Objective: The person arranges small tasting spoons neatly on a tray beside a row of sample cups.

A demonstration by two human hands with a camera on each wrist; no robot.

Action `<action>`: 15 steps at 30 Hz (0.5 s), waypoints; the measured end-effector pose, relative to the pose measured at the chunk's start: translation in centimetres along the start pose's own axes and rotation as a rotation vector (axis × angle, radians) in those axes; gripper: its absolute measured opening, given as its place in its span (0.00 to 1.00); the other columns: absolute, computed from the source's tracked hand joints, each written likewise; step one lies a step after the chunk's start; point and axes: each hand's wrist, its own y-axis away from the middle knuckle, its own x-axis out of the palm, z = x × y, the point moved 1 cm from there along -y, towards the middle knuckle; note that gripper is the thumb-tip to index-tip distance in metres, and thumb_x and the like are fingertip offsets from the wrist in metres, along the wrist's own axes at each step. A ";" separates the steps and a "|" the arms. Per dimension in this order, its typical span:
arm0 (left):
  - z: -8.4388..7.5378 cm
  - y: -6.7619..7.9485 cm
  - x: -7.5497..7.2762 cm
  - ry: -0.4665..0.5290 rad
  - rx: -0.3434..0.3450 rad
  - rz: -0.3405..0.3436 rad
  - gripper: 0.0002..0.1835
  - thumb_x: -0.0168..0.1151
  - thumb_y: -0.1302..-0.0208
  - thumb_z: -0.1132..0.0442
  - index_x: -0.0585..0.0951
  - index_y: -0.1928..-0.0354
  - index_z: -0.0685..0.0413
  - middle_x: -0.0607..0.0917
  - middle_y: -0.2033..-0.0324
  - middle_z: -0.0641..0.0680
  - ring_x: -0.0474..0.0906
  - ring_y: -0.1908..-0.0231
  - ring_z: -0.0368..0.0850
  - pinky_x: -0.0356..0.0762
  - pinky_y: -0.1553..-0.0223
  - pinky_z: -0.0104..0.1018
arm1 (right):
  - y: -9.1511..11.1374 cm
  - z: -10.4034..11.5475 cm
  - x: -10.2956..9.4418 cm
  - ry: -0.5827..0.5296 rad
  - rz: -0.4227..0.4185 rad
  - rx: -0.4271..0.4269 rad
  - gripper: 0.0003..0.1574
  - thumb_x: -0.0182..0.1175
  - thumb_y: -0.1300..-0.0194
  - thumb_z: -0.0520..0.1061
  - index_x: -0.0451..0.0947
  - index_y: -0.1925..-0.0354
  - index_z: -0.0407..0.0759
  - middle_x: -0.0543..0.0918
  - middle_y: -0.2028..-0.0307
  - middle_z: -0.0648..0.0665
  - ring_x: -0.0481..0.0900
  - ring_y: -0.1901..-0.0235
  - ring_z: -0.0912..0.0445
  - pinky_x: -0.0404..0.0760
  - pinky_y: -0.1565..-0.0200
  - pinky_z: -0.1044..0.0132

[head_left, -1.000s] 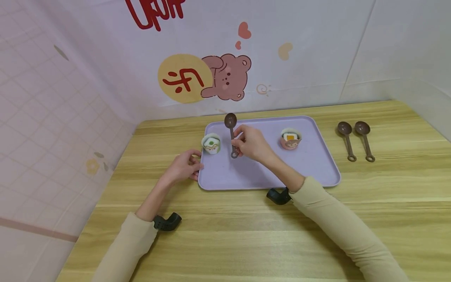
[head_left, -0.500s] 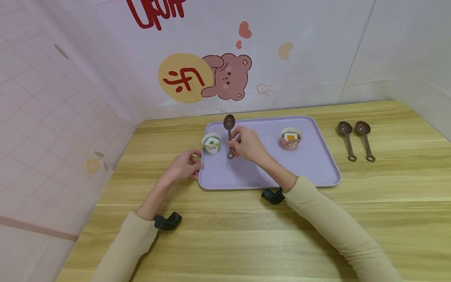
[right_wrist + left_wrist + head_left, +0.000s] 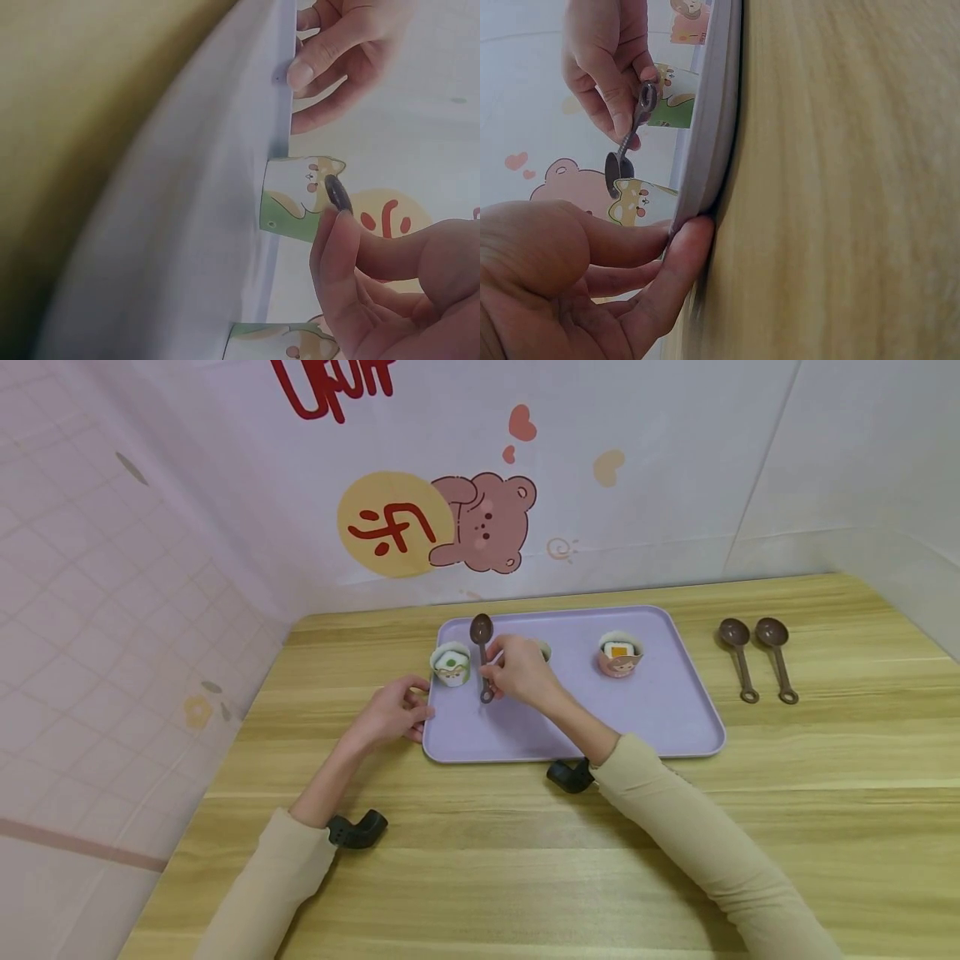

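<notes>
My right hand (image 3: pixel 516 670) pinches a brown measuring spoon (image 3: pixel 482 631) by its handle, above the left part of a lilac tray (image 3: pixel 585 718). In the left wrist view the spoon's bowl (image 3: pixel 615 176) is close to the rim of the left paper cup (image 3: pixel 646 208). That cup (image 3: pixel 451 667) holds a white piece with a green dot. Behind my right hand, a second cup (image 3: pixel 545 650) is mostly hidden. My left hand (image 3: pixel 390 712) grips the tray's left edge, thumb and finger at the rim (image 3: pixel 697 187).
A pink cup (image 3: pixel 618 658) with a white and orange piece stands on the tray's right side. Two more brown measuring spoons (image 3: pixel 738 652) lie on the wooden table (image 3: pixel 480 860), right of the tray. A decorated white wall covering (image 3: pixel 660 510) rises behind the table.
My right hand has moved left and slightly toward me, bringing the spoon nearer the left cup. The cup behind that hand now partly shows. My left hand stays at the tray edge.
</notes>
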 end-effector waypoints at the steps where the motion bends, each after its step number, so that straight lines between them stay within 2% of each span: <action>1: 0.0 0.0 0.0 0.003 0.001 -0.001 0.24 0.59 0.29 0.74 0.67 0.34 0.70 0.79 0.60 0.64 0.81 0.74 0.45 0.89 0.70 0.38 | 0.0 0.0 0.1 0.007 0.003 0.001 0.09 0.65 0.32 0.36 0.76 0.57 0.31 0.87 0.75 0.40 0.82 0.82 0.56 0.79 0.79 0.71; 8: -0.2 0.1 0.0 -0.006 0.005 -0.005 0.24 0.59 0.29 0.74 0.67 0.34 0.70 0.79 0.60 0.64 0.80 0.75 0.44 0.89 0.70 0.38 | -0.3 0.2 0.6 0.074 0.007 0.009 0.10 0.66 0.32 0.37 0.78 0.58 0.30 0.88 0.71 0.39 0.85 0.80 0.55 0.79 0.78 0.72; 15: -0.2 0.2 0.0 -0.012 -0.001 -0.006 0.24 0.59 0.29 0.73 0.67 0.33 0.69 0.79 0.59 0.65 0.81 0.75 0.44 0.89 0.70 0.38 | -0.4 0.3 0.9 0.140 0.020 0.068 0.09 0.66 0.33 0.38 0.78 0.61 0.33 0.86 0.77 0.42 0.84 0.81 0.56 0.75 0.80 0.73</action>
